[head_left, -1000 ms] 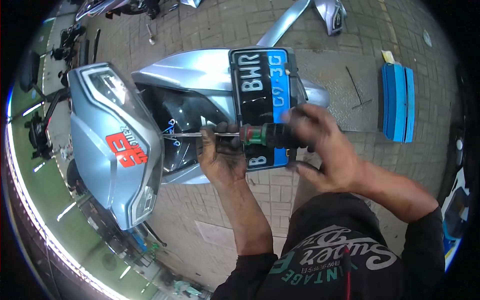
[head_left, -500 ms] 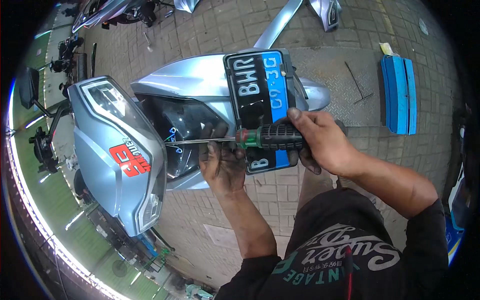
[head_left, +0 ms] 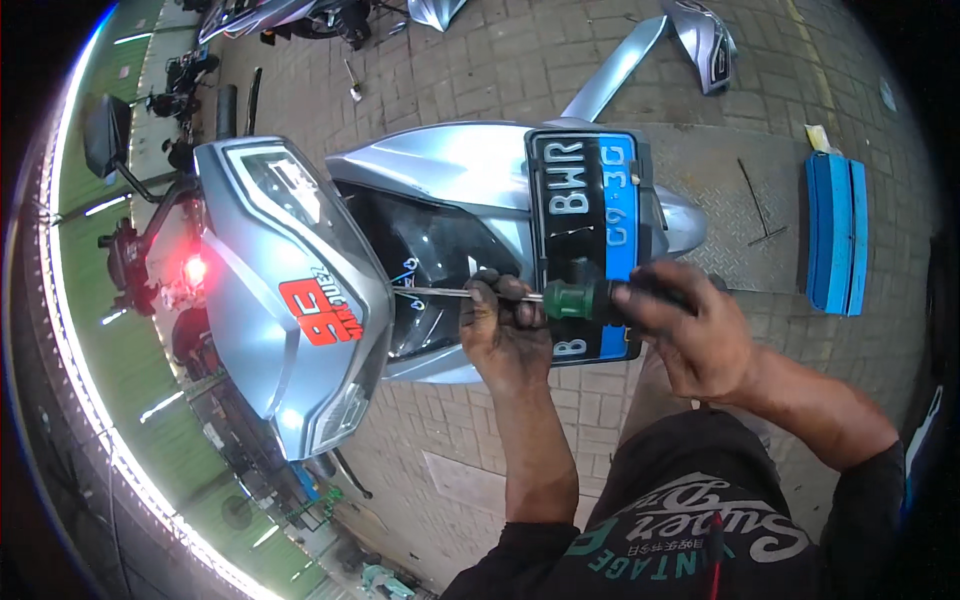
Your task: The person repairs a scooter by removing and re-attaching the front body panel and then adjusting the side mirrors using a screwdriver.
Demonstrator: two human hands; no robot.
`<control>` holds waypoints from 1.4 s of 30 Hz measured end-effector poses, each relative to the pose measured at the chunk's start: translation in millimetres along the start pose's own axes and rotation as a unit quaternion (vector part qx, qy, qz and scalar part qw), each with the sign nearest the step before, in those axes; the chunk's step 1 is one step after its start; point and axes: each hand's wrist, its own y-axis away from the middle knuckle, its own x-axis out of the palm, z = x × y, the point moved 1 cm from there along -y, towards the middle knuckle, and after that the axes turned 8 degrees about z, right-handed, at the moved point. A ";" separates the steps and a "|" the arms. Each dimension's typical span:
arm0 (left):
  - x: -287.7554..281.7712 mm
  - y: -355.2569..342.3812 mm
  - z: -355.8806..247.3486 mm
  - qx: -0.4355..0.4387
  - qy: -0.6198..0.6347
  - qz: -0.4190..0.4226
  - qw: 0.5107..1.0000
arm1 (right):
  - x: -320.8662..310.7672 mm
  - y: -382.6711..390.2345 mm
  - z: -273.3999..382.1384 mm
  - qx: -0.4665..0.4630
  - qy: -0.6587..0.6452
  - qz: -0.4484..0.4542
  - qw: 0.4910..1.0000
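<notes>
the left hand (head_left: 508, 340) steadies a screwdriver (head_left: 568, 300), fingers curled about its metal shaft, which reaches the edge of a silver-blue front panel (head_left: 265, 330). the right hand (head_left: 712, 340) blurs at the handle's end, above a number plate (head_left: 580, 225); how tightly its fingers grip cannot be told. half a second ago the collar showed red with green; now only green does, suggesting the tool is being turned. the tip itself is hard to make out.

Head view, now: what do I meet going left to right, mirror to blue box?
Mirror → cowl → left hand → screwdriver handle → right hand → T-bar → blue box.
</notes>
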 end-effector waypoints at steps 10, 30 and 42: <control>-2.8 -0.8 -2.7 -0.016 -0.028 0.004 0.999 | 9.2 -3.3 -3.2 0.045 -0.079 -0.015 0.996; -17.4 -1.4 -11.7 -0.004 -0.017 0.028 0.999 | 18.2 -16.1 5.6 0.256 -0.299 -0.012 0.919; -6.1 -4.5 -8.7 0.007 0.011 -0.021 1.000 | 21.9 -13.5 -2.0 0.006 -0.032 -0.148 0.988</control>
